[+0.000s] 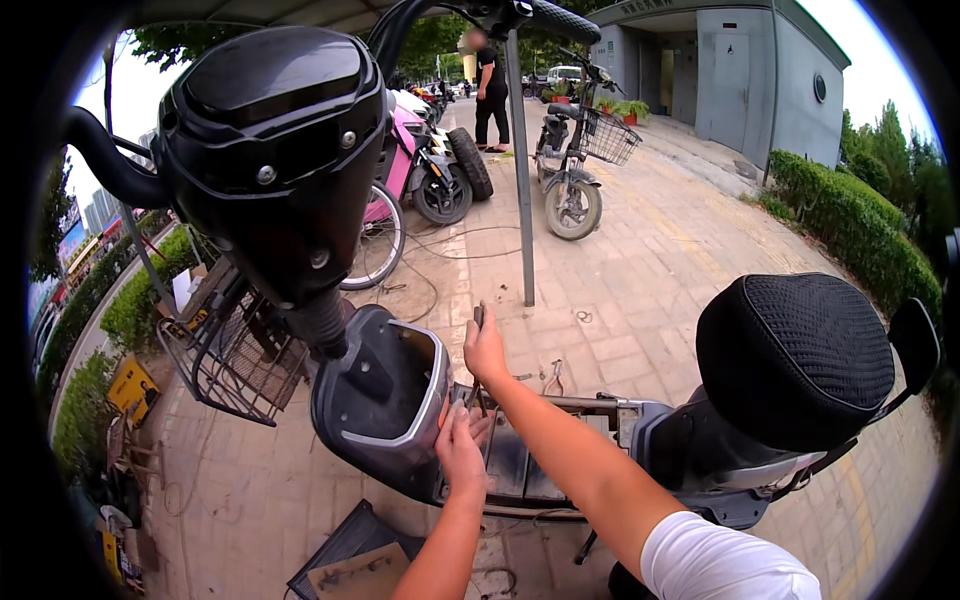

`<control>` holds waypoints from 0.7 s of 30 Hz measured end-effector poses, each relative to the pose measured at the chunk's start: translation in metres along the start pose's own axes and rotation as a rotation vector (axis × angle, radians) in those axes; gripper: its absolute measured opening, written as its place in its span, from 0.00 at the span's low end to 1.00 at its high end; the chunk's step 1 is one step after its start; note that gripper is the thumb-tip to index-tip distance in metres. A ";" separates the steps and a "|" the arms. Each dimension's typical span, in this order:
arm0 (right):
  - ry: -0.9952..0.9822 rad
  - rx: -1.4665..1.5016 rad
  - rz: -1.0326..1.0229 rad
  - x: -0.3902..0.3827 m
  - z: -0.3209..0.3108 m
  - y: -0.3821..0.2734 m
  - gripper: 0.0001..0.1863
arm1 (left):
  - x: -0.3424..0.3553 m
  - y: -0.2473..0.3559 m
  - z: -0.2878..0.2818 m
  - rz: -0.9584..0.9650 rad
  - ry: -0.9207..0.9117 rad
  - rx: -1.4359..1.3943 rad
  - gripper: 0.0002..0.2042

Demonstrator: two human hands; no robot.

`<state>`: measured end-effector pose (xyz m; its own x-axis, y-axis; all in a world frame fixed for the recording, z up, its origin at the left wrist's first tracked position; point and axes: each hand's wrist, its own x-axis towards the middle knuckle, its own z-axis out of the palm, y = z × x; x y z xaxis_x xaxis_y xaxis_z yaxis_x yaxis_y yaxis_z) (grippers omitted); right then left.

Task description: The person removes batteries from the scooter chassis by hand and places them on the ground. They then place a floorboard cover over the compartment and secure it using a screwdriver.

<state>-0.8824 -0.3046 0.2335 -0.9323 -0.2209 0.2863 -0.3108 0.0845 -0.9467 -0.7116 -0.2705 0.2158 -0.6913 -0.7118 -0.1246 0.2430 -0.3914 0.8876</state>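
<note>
A black electric scooter stands sideways before me, its battery compartment (520,462) in the footboard uncovered. My right hand (487,352) is closed around a slim dark hand tool (479,316), one end of which sticks up above the fist. Its lower end points down beside the leg shield (400,432); its exact kind is unclear. Just below, my left hand (461,446) has its fingers bent together at the compartment's front end, by the shield. Whatever those fingers grip is too small and partly hidden. Pliers (554,378) with reddish handles lie on the paving beyond the footboard.
The scooter's padded seat (800,360) rises at right, its black front housing (270,130) at upper left. A wire basket (235,350) hangs in front. A dark panel with cardboard (360,575) lies near me. Beyond are a metal post (522,180), a parked bike (575,170) and a standing person (490,95).
</note>
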 end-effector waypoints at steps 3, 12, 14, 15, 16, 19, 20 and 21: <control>0.089 0.052 -0.093 -0.005 0.009 0.003 0.26 | 0.002 -0.004 -0.012 0.118 -0.047 0.054 0.16; -0.147 0.105 -0.189 0.009 0.020 0.018 0.26 | -0.016 -0.016 0.005 0.580 -0.151 0.664 0.17; -0.238 0.129 -0.119 0.022 0.017 0.027 0.28 | -0.017 -0.017 0.018 0.630 -0.182 0.676 0.18; -0.350 0.237 0.010 0.014 0.016 0.018 0.29 | -0.016 -0.014 0.013 0.597 -0.211 0.688 0.19; -0.448 0.331 0.150 0.007 0.013 0.009 0.30 | -0.018 -0.011 0.007 0.581 -0.223 0.729 0.20; -0.537 0.353 0.114 0.009 0.008 0.010 0.30 | -0.018 -0.005 0.013 0.552 -0.313 0.823 0.24; -0.596 0.335 0.067 0.014 0.004 0.014 0.29 | -0.017 -0.005 0.015 0.541 -0.353 0.850 0.25; -0.613 0.143 -0.099 0.019 -0.002 0.026 0.26 | -0.017 -0.007 0.017 0.525 -0.399 0.875 0.27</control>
<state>-0.9085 -0.3042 0.2144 -0.6121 -0.7405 0.2776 -0.3233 -0.0861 -0.9424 -0.7133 -0.2459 0.2196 -0.8519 -0.3668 0.3737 0.1133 0.5676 0.8154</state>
